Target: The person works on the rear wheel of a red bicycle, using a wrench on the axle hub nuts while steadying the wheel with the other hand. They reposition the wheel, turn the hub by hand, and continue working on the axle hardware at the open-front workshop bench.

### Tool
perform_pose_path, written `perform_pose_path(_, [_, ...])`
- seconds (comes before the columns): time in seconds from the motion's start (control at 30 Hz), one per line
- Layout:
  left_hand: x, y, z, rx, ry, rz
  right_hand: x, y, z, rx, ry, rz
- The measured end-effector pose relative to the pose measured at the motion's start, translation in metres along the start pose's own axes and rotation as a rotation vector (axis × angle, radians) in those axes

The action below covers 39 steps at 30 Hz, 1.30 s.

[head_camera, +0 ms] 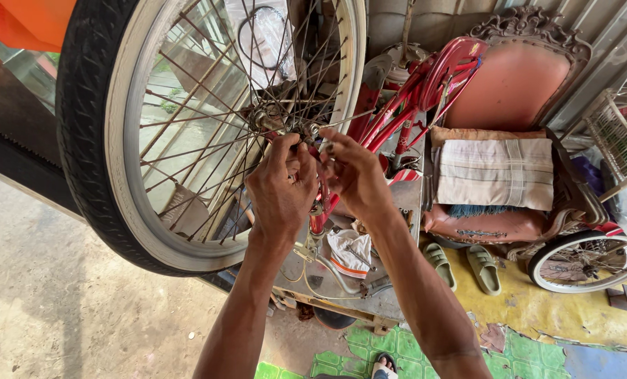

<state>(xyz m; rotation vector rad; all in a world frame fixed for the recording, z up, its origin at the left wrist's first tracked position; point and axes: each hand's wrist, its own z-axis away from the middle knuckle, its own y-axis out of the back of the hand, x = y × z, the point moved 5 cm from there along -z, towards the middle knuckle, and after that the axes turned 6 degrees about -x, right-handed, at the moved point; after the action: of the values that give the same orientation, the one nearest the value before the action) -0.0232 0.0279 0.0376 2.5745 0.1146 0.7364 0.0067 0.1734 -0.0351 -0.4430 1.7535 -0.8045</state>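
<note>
While both hands, left hand (282,186), right hand (355,172), pinch one wheel hub (285,121), two sandals (461,265), one chair (517,77)

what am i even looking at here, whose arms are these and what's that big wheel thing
The one picture comes from a camera worn on a person's head, looking down along their own bare arms. The big round thing is a bicycle wheel with a black tyre, pale rim and thin metal spokes, mounted on a red bicycle frame that appears to be turned upside down.

Both hands meet at the wheel's hub: the left hand and the right hand have their fingers closed around small parts by the axle. What they pinch is hidden by the fingers.

Below lies a white and orange cloth on a low metal bench. To the right stand a pink carved chair holding a folded checked cloth, a pair of green sandals and a smaller wheel.
</note>
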Motion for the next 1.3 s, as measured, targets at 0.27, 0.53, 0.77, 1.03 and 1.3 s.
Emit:
perform_pose_path(0.27, [-0.001,-0.003,0.000,-0.001,-0.035,-0.134,-0.003,0.014,-0.001,0.065,0.319,0.521])
perform_pose_path(0.53, [0.007,-0.001,-0.003,-0.024,0.006,-0.137,-0.053,0.001,-0.013,0.095,1.086,1.403])
perform_pose_path(0.77, [0.014,0.002,-0.007,-0.019,0.032,-0.124,-0.057,0.002,-0.034,-0.317,0.794,1.282])
perform_pose_path(1.03, [0.017,0.003,-0.006,0.016,0.013,-0.129,-0.046,0.026,-0.043,-0.343,0.512,0.915])
perform_pose_path(1.3, [0.018,0.003,-0.009,0.021,0.002,-0.102,-0.042,0.028,-0.054,-0.382,0.473,0.864])
